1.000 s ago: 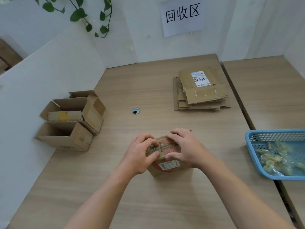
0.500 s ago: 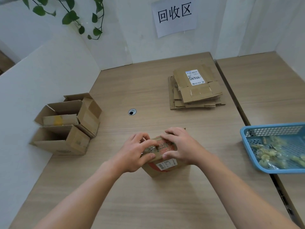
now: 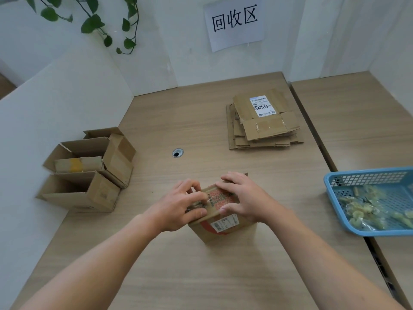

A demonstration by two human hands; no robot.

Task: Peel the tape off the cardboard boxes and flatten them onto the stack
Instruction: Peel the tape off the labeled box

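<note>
A small cardboard box (image 3: pixel 225 231) with a red printed label and a white barcode sticker stands on the wooden table near me. My left hand (image 3: pixel 181 206) pinches at the tape on the box's top left edge. My right hand (image 3: pixel 243 198) presses on the top from the right and steadies the box. A stack of flattened boxes (image 3: pixel 263 121) lies further back on the right, with a white shipping label on its top sheet. Several open boxes (image 3: pixel 89 168) lie on their sides at the left against the white partition.
A blue plastic basket (image 3: pixel 371 198) with crumpled tape bits sits at the right over the seam between two tables. A cable hole (image 3: pixel 178 152) is in the table (image 3: pixel 201 276). White partitions enclose the left and back; a paper sign (image 3: pixel 234 21) hangs on the wall.
Both hands stay on the small box with only slight finger shifts of the left hand at the tape. The view has drifted a little; nothing else moved.
</note>
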